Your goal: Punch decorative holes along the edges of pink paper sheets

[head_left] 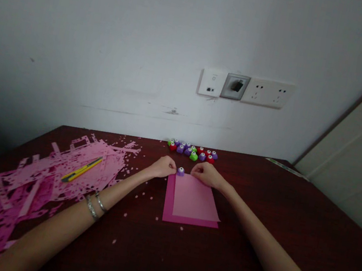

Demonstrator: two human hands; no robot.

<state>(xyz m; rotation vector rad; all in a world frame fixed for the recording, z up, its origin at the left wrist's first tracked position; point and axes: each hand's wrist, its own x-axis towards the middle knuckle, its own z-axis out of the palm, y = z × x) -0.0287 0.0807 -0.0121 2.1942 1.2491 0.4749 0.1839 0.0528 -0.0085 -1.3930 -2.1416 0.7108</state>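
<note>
A small purple craft punch [180, 172] with a white button sits at the upper left corner of a light pink sheet of paper [193, 198]. Beneath that sheet lies a darker pink sheet [168, 203], showing along the left and bottom. My left hand [162, 167] is closed in a pinch at the light sheet's upper left corner, right beside the punch; its exact grip is partly hidden. Thumb and fingers of my right hand [208, 175] pinch the same sheet's top edge, to the right of the punch.
Several more punches [193, 155] in purple, red and green stand by the wall. Punched pink scraps [44, 176] are heaped on the left, with a yellow utility knife [82, 169] on top. Tiny paper cut-outs [125, 215] are scattered. A thin strip [287, 168] lies back right.
</note>
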